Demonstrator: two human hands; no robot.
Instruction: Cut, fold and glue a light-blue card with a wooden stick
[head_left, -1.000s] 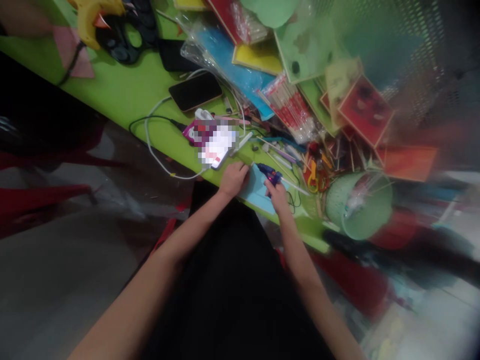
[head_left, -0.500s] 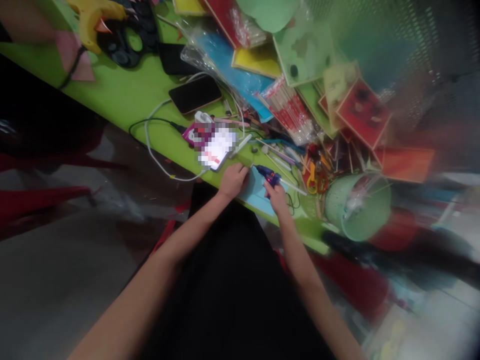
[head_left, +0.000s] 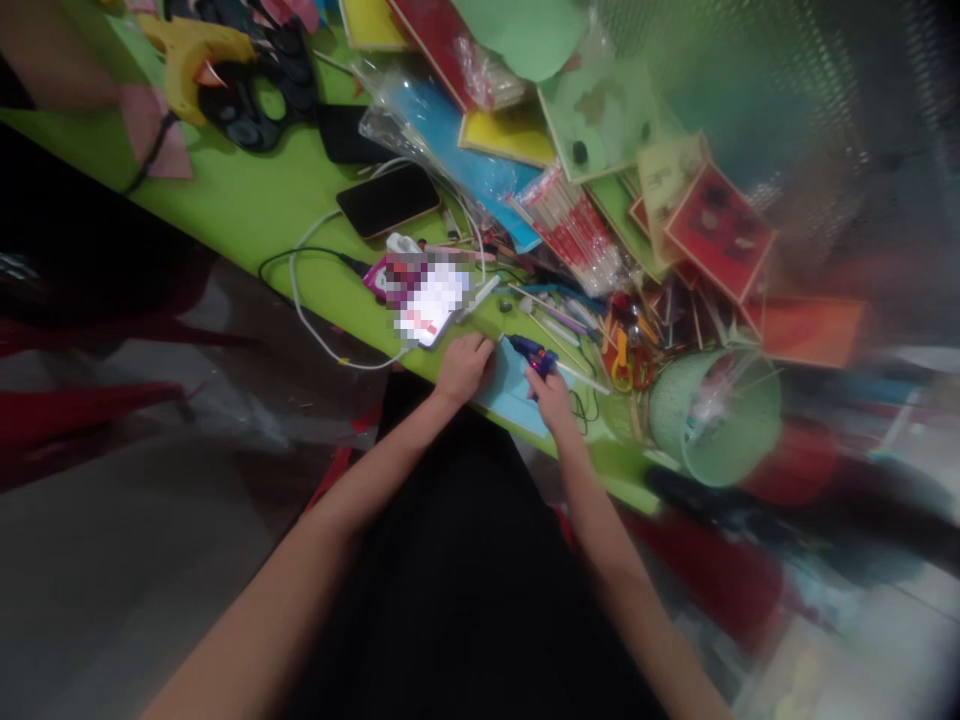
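Note:
A dark blue hot glue gun [head_left: 535,353] is in my right hand [head_left: 553,398], whose fingers wrap round its handle. Its nozzle points left, and a whitish glue stick [head_left: 583,376] juts out of its back. Below the gun, a light blue sheet [head_left: 514,395] lies at the table's near edge. My left hand [head_left: 463,370] is closed at the sheet's left edge, fingers curled, close to the nozzle tip. Whatever sits between those fingers is too small to make out. A lit phone [head_left: 435,305], partly blurred out, rests just beyond my left hand.
The green table [head_left: 240,205] carries a dark phone [head_left: 390,200], white cables, packs of sticks [head_left: 574,230], orange scissors [head_left: 624,360] and coloured panels [head_left: 721,232]. A green basket [head_left: 716,415] stands right. Another person's arm [head_left: 64,55] reaches in at upper left, near a yellow tool [head_left: 187,55].
The view has shifted very slightly. Both hands and the glue gun stay nearly in place over the blue sheet.

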